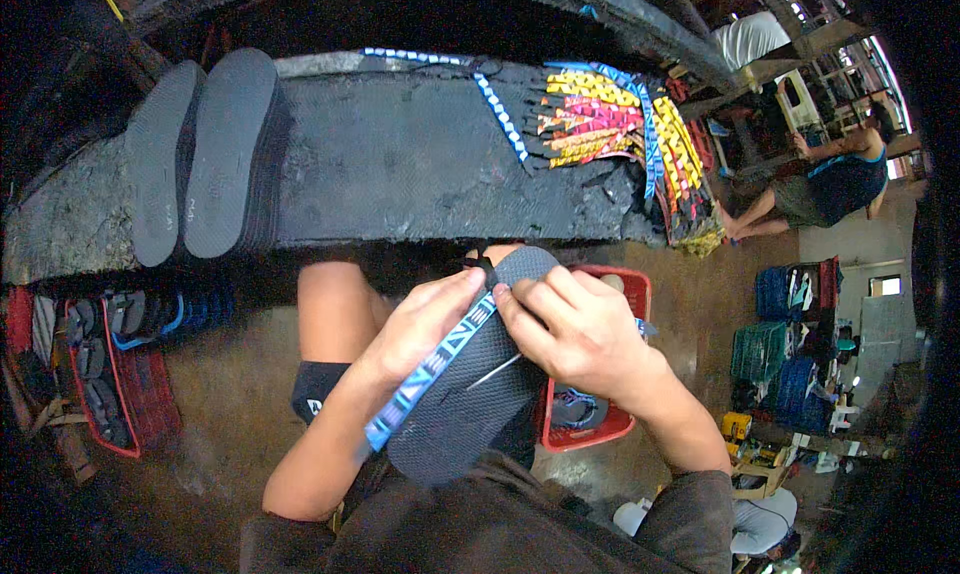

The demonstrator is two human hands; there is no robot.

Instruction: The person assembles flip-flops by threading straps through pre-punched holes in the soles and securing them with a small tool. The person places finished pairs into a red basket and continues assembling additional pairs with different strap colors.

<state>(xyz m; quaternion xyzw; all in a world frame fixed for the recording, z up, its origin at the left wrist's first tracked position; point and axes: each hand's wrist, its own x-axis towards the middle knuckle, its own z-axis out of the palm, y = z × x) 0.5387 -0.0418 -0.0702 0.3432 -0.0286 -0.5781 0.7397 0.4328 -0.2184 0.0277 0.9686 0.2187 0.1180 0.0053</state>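
A dark grey flip-flop sole (450,409) rests across my lap, tilted with its far end to the right. Along it lies a blue, white and black patterned strap (455,344) with a black end piece (482,266). My left hand (425,319) pinches the strap near that end. Curled over the sole's right side, my right hand (580,324) has its thumb and finger closed at the strap's end, beside the left fingertips. A thin metal spike (493,373) sticks out from beneath my right hand across the sole; its other end is hidden.
Ahead stands a worn black bench (390,154). It bears stacked soles (235,154) at left and a bundle of colourful straps (610,124) at right. Red baskets stand at left (150,404) and beside my right leg (590,439). Another person (840,184) sits at far right.
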